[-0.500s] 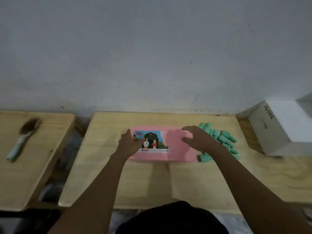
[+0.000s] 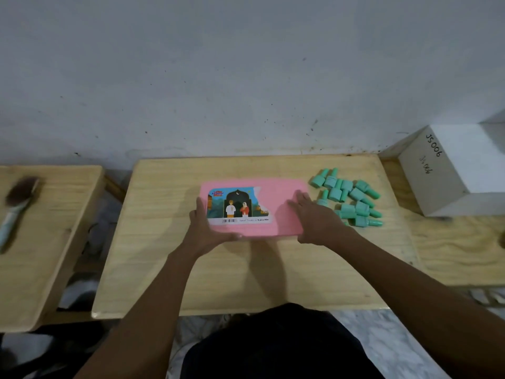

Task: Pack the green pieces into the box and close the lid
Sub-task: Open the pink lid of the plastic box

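Both hands sit on the pink box (image 2: 252,210) at the middle of the frame: the left hand (image 2: 205,228) cups the box's lower left corner, fingers up along the left edge and thumb along the near edge, while the right hand (image 2: 314,218) lies flat and spread on the lid's right part, holding nothing. Neither hand has a green piece. The box lies on the wooden table (image 2: 246,274) with its lid still down, its long axis running left to right across the frame. The green pieces (image 2: 348,199), small bottle-shaped things, lie in a loose heap on the table just right of the box, right of centre; the nearest ones appear to touch or pass under the right hand's outer edge, though I cannot tell which. So the pile lies directly to the right of the right hand, well apart from the left, and the right hand looks the natural one to fetch pieces while the left steadies the box. By my judgement nothing is packed yet, and the lid must come up first. The lid carries a picture sticker (image 2: 237,205) with two standing figures under an arch, a barcode, and words ending in "5 pcs"; the brand above is too blurred to read surely. A white box (image 2: 448,173) at the right edge has "JS006" handwritten on it. A brush (image 2: 16,206) lies on a second table at the left edge.
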Demonstrator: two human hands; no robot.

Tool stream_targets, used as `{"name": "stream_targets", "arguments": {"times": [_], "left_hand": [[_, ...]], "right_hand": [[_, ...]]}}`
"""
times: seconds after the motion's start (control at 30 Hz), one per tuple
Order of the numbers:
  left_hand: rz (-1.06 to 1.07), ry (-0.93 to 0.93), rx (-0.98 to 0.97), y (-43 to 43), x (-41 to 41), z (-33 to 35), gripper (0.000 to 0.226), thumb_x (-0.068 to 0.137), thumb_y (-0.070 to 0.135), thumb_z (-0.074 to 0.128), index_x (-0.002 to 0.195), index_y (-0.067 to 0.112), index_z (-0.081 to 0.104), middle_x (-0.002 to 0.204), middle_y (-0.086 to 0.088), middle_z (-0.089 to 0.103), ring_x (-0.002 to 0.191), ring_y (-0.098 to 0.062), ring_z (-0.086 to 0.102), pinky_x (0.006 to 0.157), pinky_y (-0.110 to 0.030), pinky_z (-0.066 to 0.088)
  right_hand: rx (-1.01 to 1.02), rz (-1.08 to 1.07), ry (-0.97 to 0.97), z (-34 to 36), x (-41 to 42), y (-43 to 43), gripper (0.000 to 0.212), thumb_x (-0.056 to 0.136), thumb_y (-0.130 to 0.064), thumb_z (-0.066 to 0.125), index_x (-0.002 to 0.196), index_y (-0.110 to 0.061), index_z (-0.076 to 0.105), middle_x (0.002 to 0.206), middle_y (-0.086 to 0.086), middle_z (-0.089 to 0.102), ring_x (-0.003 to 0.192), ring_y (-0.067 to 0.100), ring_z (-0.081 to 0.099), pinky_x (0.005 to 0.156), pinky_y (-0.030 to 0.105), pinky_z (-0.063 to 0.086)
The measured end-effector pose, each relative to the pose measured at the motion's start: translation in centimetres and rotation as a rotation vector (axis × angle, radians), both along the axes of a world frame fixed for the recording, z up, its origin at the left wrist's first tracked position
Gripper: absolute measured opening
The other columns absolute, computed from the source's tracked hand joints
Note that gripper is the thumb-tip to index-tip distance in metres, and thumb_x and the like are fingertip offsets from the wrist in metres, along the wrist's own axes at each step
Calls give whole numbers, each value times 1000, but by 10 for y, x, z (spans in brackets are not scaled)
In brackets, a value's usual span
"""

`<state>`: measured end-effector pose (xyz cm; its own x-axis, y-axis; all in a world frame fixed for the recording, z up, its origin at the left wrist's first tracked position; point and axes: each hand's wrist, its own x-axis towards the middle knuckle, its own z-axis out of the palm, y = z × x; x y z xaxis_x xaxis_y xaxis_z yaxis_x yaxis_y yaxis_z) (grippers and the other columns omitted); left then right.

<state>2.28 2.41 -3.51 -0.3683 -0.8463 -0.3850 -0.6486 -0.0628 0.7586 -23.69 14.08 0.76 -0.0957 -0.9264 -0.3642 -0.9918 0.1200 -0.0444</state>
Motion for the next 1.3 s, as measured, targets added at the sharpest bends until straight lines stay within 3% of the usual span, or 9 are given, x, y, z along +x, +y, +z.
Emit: {"name": "stream_targets", "arguments": {"times": [0.1, 0.23, 0.4, 0.57, 0.67, 0.9, 1.0, 1.1, 1.3], "left_hand": [[-8, 20, -18, 0, 3, -3, 124, 37, 45, 96, 136, 22, 24, 126, -5, 37, 117, -16, 37, 92, -37, 46], [-8, 30, -44, -2, 6, -8, 127, 25, 57, 94, 129, 25, 29, 123, -3, 47, 116, -18, 51, 88, -45, 56], [54, 81, -82, 4, 9, -16, 119, 24, 57, 94, 122, 28, 34, 122, 1, 50, 115, -18, 55, 82, -47, 57], [155, 199, -105, 22, 7, -16, 102, 35, 35, 96, 117, 24, 37, 116, 7, 51, 109, -12, 56, 85, -45, 56], [224, 259, -115, 28, 3, -18, 104, 36, 26, 98, 121, 18, 38, 115, 9, 52, 110, -11, 57, 91, -44, 54], [295, 271, -81, 34, 0, -23, 131, 28, 48, 94, 136, 22, 25, 129, 0, 52, 120, -15, 54, 99, -45, 50], [301, 275, -104, 35, -3, -23, 129, 28, 47, 93, 135, 18, 26, 125, 1, 53, 116, -15, 55, 95, -45, 52], [293, 287, -116, 36, -4, -23, 128, 29, 47, 91, 135, 17, 26, 125, 1, 53, 114, -15, 55, 94, -43, 52], [255, 331, -74, 35, -1, -22, 127, 39, 40, 95, 138, 20, 19, 128, 3, 48, 121, -13, 51, 102, -43, 48]], "right_hand": [[27, 20, 76, 6, 6, -1, 91, 73, -24, 77, 144, -12, 21, 148, 16, 19, 118, 28, 47, 72, 32, 53], [88, 90, 132, 13, 4, -3, 98, 75, -17, 76, 148, -6, 12, 155, 24, 8, 129, 36, 42, 78, 35, 54], [134, 152, 164, 13, 1, -6, 104, 75, -14, 75, 150, -4, 4, 157, 28, -1, 142, 40, 23, 90, 40, 53], [135, 137, 210, 6, 6, -5, 104, 76, -12, 74, 150, -3, 2, 157, 28, -1, 145, 42, 13, 94, 45, 51], [143, 158, 222, 8, 5, -6, 105, 75, -14, 75, 150, -3, 2, 156, 28, 0, 144, 42, 16, 94, 44, 51], [220, 183, 164, 19, 2, -12, 110, 69, -16, 81, 150, -2, 9, 154, 29, 11, 138, 40, 31, 100, 43, 48], [218, 189, 105, 26, -2, -17, 99, 69, -23, 82, 146, -4, 22, 142, 21, 33, 118, 30, 49, 89, 36, 51], [199, 212, 68, 33, -7, -21, 80, 75, -31, 76, 139, -9, 34, 119, 11, 47, 89, 18, 46, 73, 28, 45], [215, 187, -5, 46, -16, -25, 70, 82, -36, 63, 144, -24, 33, 124, 5, 51, 105, 25, 54, 89, 36, 48]]}}
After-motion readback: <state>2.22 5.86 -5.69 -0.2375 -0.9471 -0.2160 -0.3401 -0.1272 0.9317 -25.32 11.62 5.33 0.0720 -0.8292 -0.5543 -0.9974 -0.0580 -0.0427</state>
